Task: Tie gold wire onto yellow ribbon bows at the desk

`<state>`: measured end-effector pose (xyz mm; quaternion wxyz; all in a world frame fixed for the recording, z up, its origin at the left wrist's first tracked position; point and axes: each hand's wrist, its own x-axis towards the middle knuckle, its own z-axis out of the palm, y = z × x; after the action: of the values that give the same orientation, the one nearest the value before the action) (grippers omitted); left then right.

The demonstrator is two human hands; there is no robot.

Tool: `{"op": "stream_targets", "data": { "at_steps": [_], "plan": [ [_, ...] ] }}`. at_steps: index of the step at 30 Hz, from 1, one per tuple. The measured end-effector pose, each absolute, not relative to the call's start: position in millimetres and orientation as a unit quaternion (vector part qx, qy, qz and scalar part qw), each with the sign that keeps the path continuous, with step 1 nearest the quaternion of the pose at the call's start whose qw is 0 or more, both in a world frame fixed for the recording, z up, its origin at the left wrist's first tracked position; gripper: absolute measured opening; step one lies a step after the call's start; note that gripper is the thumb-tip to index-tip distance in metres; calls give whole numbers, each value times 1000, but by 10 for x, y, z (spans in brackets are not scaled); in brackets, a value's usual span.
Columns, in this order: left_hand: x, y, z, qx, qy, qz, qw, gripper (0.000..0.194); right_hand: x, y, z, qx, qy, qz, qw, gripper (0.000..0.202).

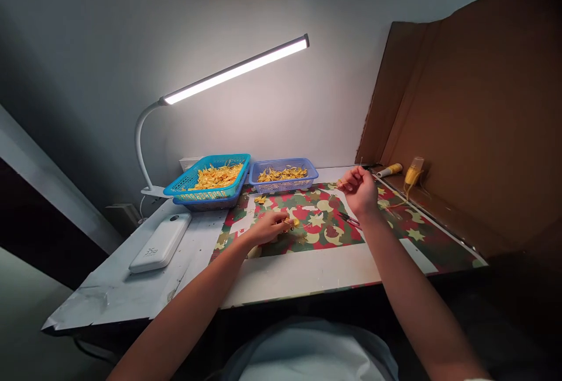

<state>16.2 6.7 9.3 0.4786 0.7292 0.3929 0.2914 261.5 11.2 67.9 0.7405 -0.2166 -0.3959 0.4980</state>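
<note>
My left hand [270,227] is closed on a small yellow piece [295,223] above the patterned mat [316,220]. Raised over the mat's right part, my right hand [359,189] has its fingers pinched together around what looks like a thin needle [361,161] pointing up. A bit of yellow shows at the fingers of that hand. Red-handled snips [350,220] lie on the mat beside my right wrist. Another small yellow piece [260,199] rests on the mat near the baskets.
A teal basket [175,186] of yellow pieces sits in a blue one; a purple basket [283,183] holds more. At left are a white power bank [161,242] and a lit lamp [237,69]. Thread spools [414,171] stand by the cardboard [474,117] at right.
</note>
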Motion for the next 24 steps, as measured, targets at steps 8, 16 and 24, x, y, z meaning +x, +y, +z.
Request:
{"op": "stream_targets", "data": {
  "at_steps": [8, 16, 24],
  "plan": [
    [120, 218, -54, 727, 466, 355, 358, 48, 2786, 317, 765, -227, -366, 456, 779, 38],
    [83, 326, -93, 712, 522, 347, 316, 41, 3016, 349, 814, -247, -399, 404, 786, 40],
    [-32, 318, 70, 728, 585, 350, 75, 23, 2919, 275, 872, -236, -439, 437, 749, 39]
  ]
}}
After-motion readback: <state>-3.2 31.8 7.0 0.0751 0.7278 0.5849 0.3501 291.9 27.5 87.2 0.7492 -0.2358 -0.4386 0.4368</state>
